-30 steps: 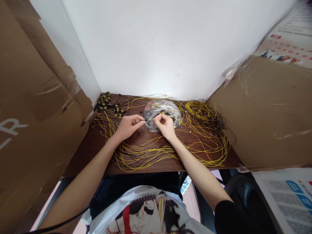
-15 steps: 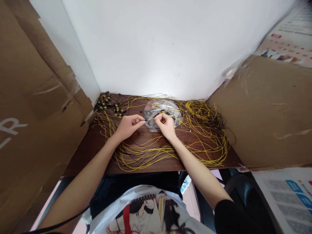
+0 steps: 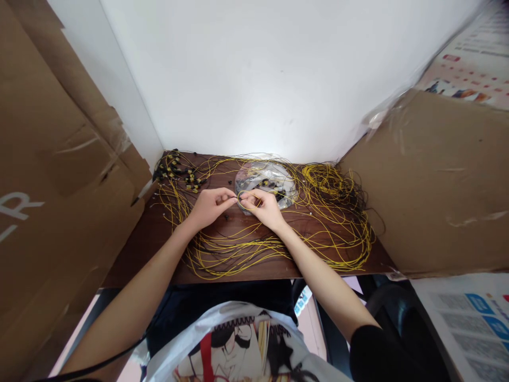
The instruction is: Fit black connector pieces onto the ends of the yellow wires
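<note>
My left hand (image 3: pixel 213 205) is closed in a pinch on a thin black wire, whose tip points right. Almost touching it, my right hand (image 3: pixel 264 208) pinches a yellow wire (image 3: pixel 239 203) that bends in a small loop between the two sets of fingertips. Exactly how the wire ends meet is too small to tell. Behind my right hand lies a clear plastic bag (image 3: pixel 286 178) with small black parts (image 3: pixel 281 194) on it or in it. Long yellow and black wires (image 3: pixel 238 249) run across the table in front of my wrists.
A tangled coil of yellow wire (image 3: pixel 326 180) lies at the right. Several black and yellow connectors (image 3: pixel 175 170) are heaped at the back left. The brown table (image 3: pixel 135 254) is bounded by cardboard at the left (image 3: pixel 59 185) and right (image 3: pixel 429 185), with a white wall (image 3: pixel 258 79) behind.
My right hand has moved left, bringing its fingertips up close to those of my left hand. The yellow wire between them now bends into a loop. My left hand has stayed in place.
</note>
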The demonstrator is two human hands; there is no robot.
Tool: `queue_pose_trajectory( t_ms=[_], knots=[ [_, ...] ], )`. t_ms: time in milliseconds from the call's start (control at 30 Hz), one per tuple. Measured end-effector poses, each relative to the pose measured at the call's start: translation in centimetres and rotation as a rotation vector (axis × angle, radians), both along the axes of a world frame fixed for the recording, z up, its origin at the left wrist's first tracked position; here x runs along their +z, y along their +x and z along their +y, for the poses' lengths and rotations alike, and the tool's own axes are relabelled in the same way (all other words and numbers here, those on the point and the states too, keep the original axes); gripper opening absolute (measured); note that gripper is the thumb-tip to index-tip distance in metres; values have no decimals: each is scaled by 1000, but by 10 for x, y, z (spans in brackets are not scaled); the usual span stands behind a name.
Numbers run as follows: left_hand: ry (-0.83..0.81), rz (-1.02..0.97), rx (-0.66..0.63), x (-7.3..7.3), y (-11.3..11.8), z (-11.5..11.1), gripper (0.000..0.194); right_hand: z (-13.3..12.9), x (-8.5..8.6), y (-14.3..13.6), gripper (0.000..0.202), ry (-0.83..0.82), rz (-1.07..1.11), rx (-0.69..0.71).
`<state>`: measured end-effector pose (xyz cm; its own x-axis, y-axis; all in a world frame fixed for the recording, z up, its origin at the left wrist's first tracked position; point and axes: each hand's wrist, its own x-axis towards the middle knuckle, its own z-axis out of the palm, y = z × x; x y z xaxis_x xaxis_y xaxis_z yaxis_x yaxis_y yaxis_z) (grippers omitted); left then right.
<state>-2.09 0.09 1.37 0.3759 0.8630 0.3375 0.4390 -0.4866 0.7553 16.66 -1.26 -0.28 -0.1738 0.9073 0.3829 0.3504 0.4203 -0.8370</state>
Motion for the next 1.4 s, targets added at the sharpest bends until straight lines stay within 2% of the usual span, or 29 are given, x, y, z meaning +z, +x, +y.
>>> queue_pose_trajectory(
  t_ms=[667, 1400],
  knots=[
    [13, 18, 9, 1, 0, -1, 26, 2, 3, 4, 14, -38, 44, -213],
    [18, 39, 22, 2, 0, -1, 27, 2, 6, 8, 12, -37, 67, -331]
  ],
)
